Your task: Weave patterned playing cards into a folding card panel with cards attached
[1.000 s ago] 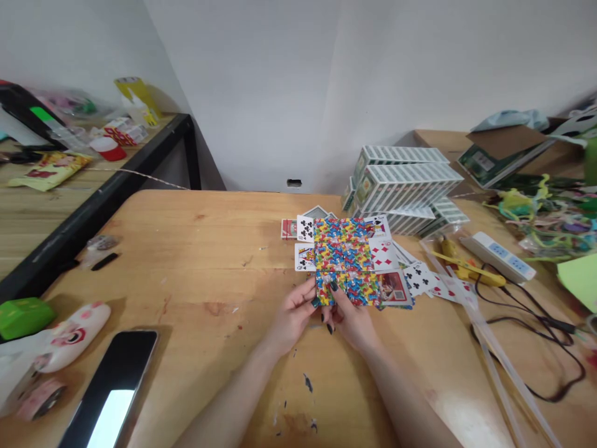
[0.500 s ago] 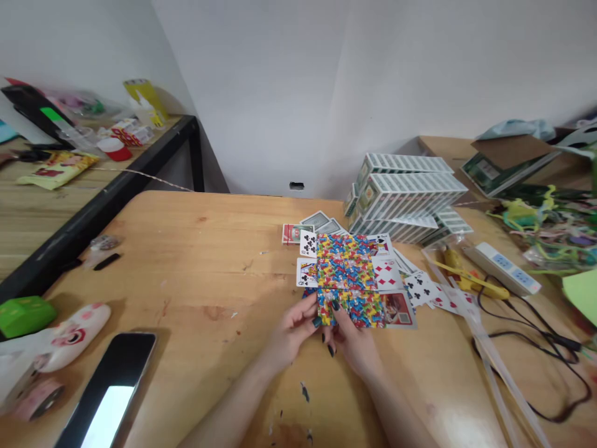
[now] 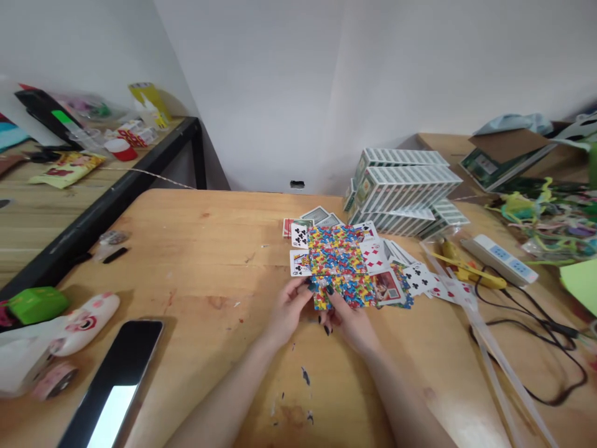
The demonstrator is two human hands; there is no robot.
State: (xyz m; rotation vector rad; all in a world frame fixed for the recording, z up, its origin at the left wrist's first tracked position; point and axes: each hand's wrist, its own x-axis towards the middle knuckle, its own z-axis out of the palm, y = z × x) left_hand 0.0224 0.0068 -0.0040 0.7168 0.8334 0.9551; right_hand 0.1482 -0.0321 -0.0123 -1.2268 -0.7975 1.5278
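Note:
Both hands hold a panel of playing cards (image 3: pixel 333 252) joined in rows, its middle covered by a bright multicoloured pattern. Card ends stick out at the sides: clubs on the left, a spade court card, red diamonds and a reddish picture card (image 3: pixel 388 287) on the right. My left hand (image 3: pixel 286 311) pinches the panel's near left corner between thumb and fingers. At the near edge, my right hand (image 3: pixel 347 320) has its thumb on top and its fingers partly hidden underneath. Loose cards (image 3: pixel 418 277) lie fanned out to the right, beside and partly under the panel.
Green-and-white striped boxes (image 3: pixel 405 186) are stacked behind the cards. A power strip (image 3: pixel 501 259), a yellow glue gun (image 3: pixel 454 258) and black cable (image 3: pixel 527 320) occupy the right. On the left are a phone (image 3: pixel 114 386), a white toy-like object (image 3: pixel 88 323) and a green object (image 3: pixel 37 305).
The card panel has shifted slightly left and away from me with both hands. More blue-patterned cards now show past its right edge. My grip looks the same.

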